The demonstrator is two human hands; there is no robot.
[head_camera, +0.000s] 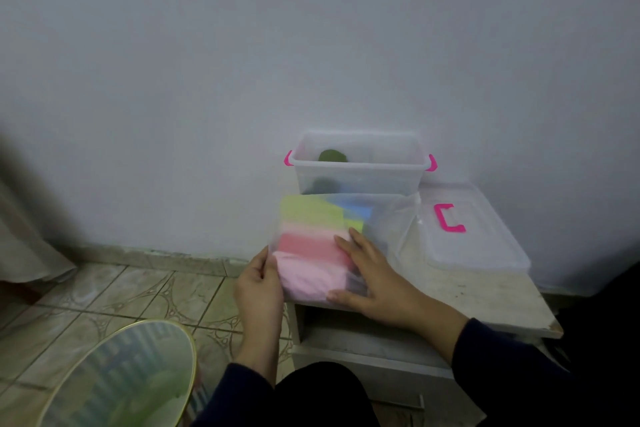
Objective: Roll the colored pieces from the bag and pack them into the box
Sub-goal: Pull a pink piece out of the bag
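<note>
A clear plastic bag (pixel 388 218) lies on the small white table (pixel 491 298), holding stacked colored pieces: yellow-green, pale pink, red-pink, light pink (pixel 304 274), and blue at the back. My left hand (pixel 258 288) pinches the bag's left edge. Fingers straight, my right hand (pixel 374 274) lies flat on the bag's right side, over the pieces. Behind the bag stands the clear box (pixel 360 166) with pink latches; a dark green roll (pixel 332 156) sits inside it.
The box's clear lid (pixel 474 236) with a pink handle lies on the table's right side. A round mirror with a gold rim (pixel 121 378) lies on the tiled floor at the lower left. A curtain hangs at the far left. The wall stands directly behind the box.
</note>
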